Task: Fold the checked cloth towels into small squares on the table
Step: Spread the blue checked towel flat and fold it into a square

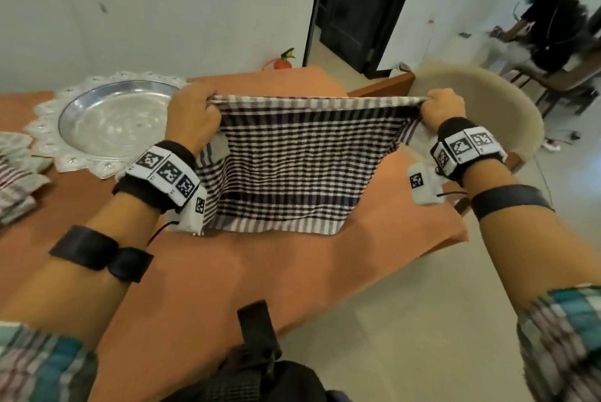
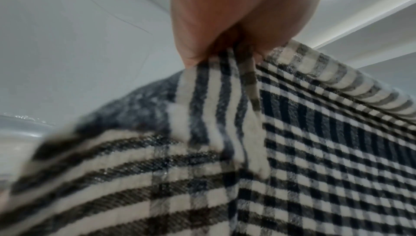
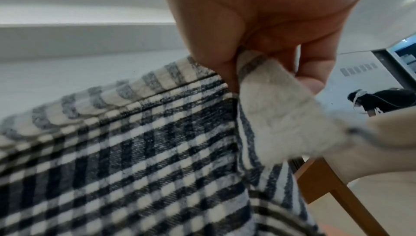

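A black-and-white checked towel (image 1: pixel 292 167) hangs stretched between my two hands above the orange table (image 1: pixel 227 271). My left hand (image 1: pixel 192 112) pinches its upper left corner, and my right hand (image 1: pixel 442 107) pinches the upper right corner. The top edge is pulled taut; the lower edge hangs just over the tabletop. Seen from the left wrist, the fingers (image 2: pixel 225 31) clamp bunched towel (image 2: pixel 292 150). From the right wrist, the thumb and fingers (image 3: pixel 258 35) squeeze a folded corner of the towel (image 3: pixel 135 150).
A silver tray (image 1: pixel 107 118) on a white lace doily lies at the table's back left. Folded striped cloths (image 1: pixel 16 180) lie at the left edge. A beige chair (image 1: pixel 494 102) stands at the right. Another person (image 1: pixel 553 31) sits far right. A red extinguisher (image 1: pixel 284 60) stands by the wall.
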